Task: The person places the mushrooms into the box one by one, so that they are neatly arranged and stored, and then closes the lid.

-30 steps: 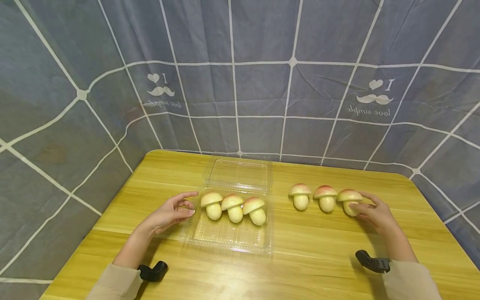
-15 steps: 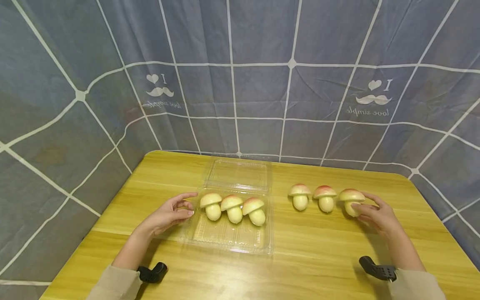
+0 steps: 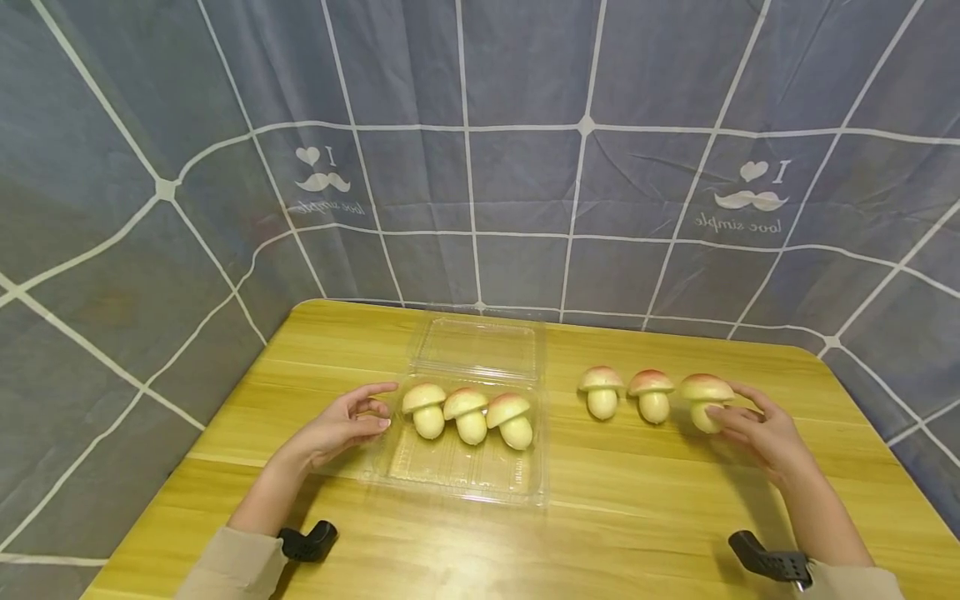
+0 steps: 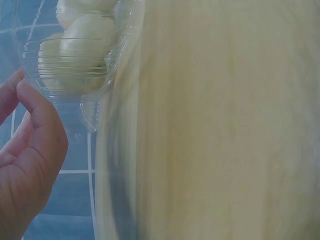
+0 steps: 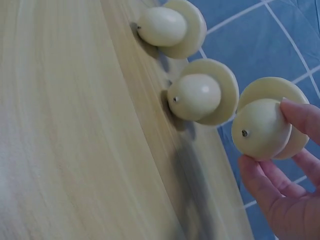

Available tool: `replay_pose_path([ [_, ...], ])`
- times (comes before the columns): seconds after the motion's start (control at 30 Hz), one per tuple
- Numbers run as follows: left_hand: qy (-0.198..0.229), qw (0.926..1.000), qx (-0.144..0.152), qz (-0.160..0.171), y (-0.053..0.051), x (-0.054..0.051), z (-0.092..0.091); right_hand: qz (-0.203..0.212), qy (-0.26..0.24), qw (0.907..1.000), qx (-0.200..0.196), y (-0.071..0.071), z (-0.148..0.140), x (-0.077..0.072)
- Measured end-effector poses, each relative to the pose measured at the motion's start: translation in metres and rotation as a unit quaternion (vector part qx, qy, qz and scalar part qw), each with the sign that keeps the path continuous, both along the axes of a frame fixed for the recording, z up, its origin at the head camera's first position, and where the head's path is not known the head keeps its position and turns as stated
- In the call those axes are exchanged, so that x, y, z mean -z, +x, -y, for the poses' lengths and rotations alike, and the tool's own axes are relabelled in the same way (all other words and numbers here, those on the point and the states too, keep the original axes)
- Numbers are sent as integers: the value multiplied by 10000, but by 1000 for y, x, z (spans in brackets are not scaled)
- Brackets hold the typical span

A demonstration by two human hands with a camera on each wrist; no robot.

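My right hand (image 3: 767, 433) pinches the stem of the rightmost toy mushroom (image 3: 706, 390); in the right wrist view that mushroom (image 5: 262, 129) sits between thumb and fingertips, seemingly raised off the table. Two more mushrooms (image 3: 602, 392) (image 3: 652, 396) lie in a row to its left. Three mushrooms (image 3: 467, 414) rest side by side in the clear plastic box (image 3: 457, 483), whose lid (image 3: 477, 346) lies open behind. My left hand (image 3: 330, 433), fingers loosely bent, is at the box's left edge; the left wrist view shows the hand (image 4: 35, 155) beside the box, gripping no mushroom.
The wooden table (image 3: 630, 533) has a back edge along a grey-blue curtain (image 3: 525, 183) with white lines, which also hangs on the left and right. A black wrist device (image 3: 309, 542) is on the left wrist, another (image 3: 768, 558) on the right.
My right hand has shifted slightly right with the pinched mushroom, widening the gap to the one beside it. My left hand and the box have stayed in place.
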State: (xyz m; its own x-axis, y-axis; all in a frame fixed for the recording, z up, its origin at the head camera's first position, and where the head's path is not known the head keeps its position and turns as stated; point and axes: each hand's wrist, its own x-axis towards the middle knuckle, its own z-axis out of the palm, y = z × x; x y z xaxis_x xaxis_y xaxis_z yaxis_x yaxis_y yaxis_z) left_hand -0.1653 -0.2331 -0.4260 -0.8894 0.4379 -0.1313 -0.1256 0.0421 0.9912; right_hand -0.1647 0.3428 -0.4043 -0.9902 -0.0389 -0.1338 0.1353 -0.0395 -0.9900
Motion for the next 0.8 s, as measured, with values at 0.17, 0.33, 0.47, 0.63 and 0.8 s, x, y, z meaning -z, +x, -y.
replay_pose_path([
  [0.17,-47,10000,7,23,-1,-3,0,-52,-194,9998,-62,3,5,-3],
  [0.33,-47,10000,18,26,-3,-4,0,-59,-194,9998,-84,4,10,-5],
  [0.47,-23,10000,32,21,-2,-3,0,-67,-167,9997,-153,6,17,-8],
  [0.63,-42,10000,17,45,-1,-2,0,-131,-270,9990,-344,9,27,-9],
  [0.8,-52,10000,3,63,0,-3,0,-272,-377,9976,-518,11,37,-10],
])
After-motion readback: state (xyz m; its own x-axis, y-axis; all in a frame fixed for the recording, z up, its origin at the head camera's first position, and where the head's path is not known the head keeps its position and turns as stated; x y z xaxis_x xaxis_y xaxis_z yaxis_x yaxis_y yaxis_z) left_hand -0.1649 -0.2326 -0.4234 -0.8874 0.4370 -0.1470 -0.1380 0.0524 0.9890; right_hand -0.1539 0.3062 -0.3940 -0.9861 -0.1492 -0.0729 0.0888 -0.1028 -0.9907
